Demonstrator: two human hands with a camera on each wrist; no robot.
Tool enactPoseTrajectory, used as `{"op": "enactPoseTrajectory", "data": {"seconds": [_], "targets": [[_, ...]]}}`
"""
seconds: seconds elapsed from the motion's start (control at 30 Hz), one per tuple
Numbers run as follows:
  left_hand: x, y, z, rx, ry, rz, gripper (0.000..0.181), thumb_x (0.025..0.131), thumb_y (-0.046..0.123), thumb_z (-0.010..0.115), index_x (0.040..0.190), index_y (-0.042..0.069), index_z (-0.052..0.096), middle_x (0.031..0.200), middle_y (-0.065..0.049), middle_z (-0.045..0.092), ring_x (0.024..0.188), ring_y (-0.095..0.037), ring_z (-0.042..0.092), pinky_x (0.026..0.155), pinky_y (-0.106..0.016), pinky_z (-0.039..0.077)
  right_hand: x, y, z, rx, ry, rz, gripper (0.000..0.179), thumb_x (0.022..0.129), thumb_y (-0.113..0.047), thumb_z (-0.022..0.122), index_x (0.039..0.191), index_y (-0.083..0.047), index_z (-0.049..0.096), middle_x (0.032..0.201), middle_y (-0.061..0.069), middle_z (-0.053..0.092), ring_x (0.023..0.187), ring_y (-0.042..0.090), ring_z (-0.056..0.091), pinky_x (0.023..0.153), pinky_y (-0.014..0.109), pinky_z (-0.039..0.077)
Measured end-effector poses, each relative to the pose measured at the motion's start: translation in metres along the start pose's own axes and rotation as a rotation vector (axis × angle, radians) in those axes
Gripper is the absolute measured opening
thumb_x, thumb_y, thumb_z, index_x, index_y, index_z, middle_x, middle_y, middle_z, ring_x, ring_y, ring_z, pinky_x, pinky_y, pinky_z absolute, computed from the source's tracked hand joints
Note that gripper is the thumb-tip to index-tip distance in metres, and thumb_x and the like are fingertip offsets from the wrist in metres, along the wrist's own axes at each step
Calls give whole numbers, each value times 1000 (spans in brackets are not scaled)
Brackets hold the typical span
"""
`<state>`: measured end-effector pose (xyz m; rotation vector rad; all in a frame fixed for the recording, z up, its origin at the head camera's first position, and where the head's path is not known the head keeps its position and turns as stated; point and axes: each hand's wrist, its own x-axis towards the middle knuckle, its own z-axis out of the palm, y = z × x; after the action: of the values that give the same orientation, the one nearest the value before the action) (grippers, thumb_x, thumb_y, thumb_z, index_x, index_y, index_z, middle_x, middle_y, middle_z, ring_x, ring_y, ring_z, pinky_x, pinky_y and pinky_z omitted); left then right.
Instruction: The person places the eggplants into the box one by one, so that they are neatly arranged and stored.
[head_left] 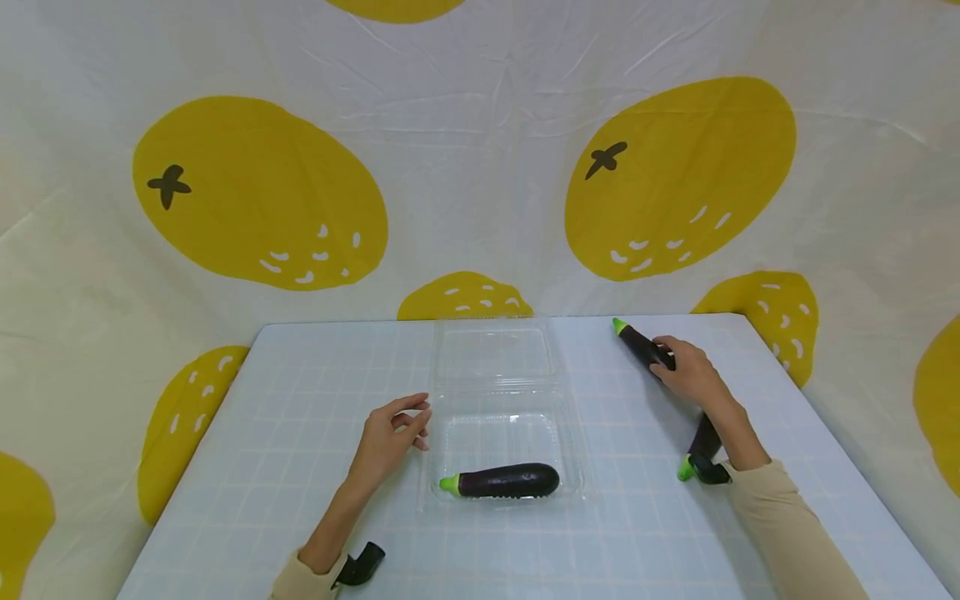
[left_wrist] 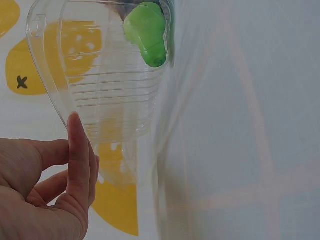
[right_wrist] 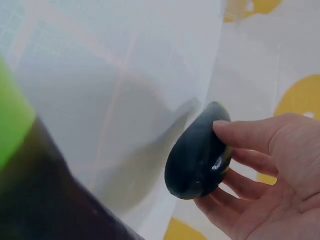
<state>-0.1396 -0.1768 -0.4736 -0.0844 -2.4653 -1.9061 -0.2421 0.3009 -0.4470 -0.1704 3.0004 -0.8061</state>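
My right hand point(head_left: 690, 371) grips a dark purple eggplant point(head_left: 637, 342) by its thick end, at the table's far right. Its green stem points toward the back left. In the right wrist view, thumb and fingers pinch the shiny round end of the same eggplant point(right_wrist: 194, 162). Loosely bent, the fingers of my left hand point(head_left: 386, 442) are right at the left rim of a clear plastic clamshell box point(head_left: 495, 437). The box is unfolded, its lid point(head_left: 495, 350) lying back. Along the box's front side lies another eggplant point(head_left: 510, 481), green stem to the left.
A third eggplant point(head_left: 705, 437) lies on the table under my right wrist, partly hidden by the forearm and the wrist camera. The table point(head_left: 337, 358) has a pale checked cover. Behind it hangs a white cloth point(head_left: 472, 208) printed with yellow fruit.
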Motion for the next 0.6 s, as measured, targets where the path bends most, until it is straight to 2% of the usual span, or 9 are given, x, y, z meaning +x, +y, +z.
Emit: {"op": "enactPoseTrajectory", "data": {"seconds": [0.3,0.6], "targets": [[0,-1,0,3,4,-4,38,98,4,70,134,-6,63,115,-19,70,63,-19,68,63,-26,61,-11,-17,-4,18,3,-30,53,99,-9,67,144,10,46,139,37,50,120,49,49,104,68,40],[0,0,0,4,4,-16,38,98,3,69,134,-5,63,114,-19,70,64,-19,68,63,-26,61,-27,-31,-7,41,33,-125,51,98,-6,67,143,9,48,139,35,52,118,47,52,101,65,43]]}}
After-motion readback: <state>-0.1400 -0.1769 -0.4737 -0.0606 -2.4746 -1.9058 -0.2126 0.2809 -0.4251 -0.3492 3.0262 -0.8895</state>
